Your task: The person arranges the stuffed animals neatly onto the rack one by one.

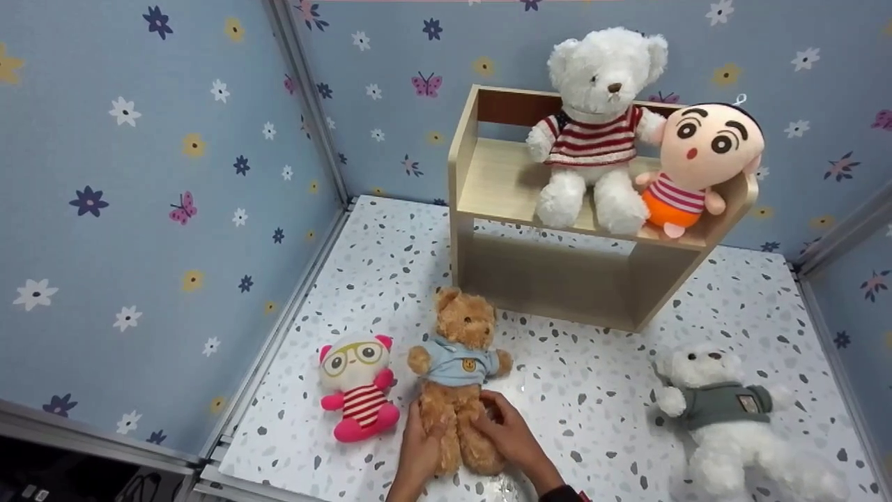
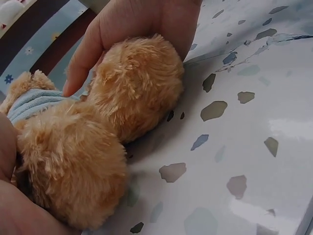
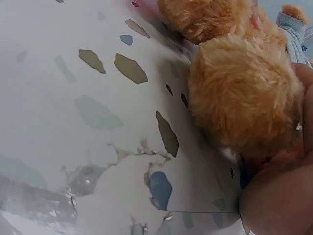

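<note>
Before the shelf point(image 1: 498, 178), brown bear point(image 1: 456, 368), long axis front-to-back, head point(image 1: 465, 321) shelfward

A fluffy brown teddy bear point(image 1: 449, 396) in a light-blue top point(image 1: 446, 364) lies on the speckled surface point(image 1: 582, 401).

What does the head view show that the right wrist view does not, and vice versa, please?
Only the head view shows the wooden shelf, bespectacled doll and green-topped white bear. Only the right wrist view shows the feet of the brown bear end-on. Both show that bear, its blue top, the right hand and the speckled surface.
</note>
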A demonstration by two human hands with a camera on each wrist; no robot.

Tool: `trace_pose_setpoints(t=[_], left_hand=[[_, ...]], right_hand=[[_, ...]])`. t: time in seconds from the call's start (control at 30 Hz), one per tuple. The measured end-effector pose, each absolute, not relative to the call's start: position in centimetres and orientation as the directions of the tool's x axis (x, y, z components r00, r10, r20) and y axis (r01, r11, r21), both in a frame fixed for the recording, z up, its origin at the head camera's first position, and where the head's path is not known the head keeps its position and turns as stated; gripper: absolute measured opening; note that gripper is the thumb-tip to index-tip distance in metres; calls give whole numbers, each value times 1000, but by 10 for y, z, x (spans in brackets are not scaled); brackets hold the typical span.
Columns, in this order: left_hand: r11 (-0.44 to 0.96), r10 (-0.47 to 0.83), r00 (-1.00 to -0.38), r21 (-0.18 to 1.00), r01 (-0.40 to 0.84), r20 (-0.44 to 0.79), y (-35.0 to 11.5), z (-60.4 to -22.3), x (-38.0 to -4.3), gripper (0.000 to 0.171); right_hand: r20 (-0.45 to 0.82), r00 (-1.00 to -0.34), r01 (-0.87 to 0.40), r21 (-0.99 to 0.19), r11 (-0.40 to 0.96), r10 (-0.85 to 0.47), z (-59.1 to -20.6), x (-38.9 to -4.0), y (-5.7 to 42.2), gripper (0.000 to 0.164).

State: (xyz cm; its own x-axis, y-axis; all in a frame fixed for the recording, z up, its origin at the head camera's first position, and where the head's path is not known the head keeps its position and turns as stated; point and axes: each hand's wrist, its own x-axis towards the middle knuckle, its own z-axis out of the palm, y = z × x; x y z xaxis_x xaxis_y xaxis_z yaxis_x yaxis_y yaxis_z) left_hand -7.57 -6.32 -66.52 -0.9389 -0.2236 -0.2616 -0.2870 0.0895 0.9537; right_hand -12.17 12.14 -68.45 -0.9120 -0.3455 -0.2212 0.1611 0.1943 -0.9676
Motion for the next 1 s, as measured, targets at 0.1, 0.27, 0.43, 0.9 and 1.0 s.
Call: trace_pose_setpoints(t=[0.1,0.27,0.43,0.9,1.0], left_hand=[[87,-217,-941,955,-282,-258,-64,-665,-74,64],[46,-190,-948,962,-269,-256,-64,-664,-73,64],[-6,-165,-946,960,-280,-277,-65,-663,-74,66],[-79,12,-949,946,-314,-314,-65,-665,-73,80],[-107,67,-952,947,-304,-298,-62,-665,-72,78]], right_hand=[[-226,-911,166,-966,197,-344,-685,-122,122,51],[-261,-904,209,-961,182,-338,-683,-124,123,53],[-306,-895,273,-951,145,-325,-680,-126,123,60],[-358,-867,350,-933,88,-346,-682,-128,124,78],[-368,-863,363,-928,83,-346,-680,-128,126,75]])
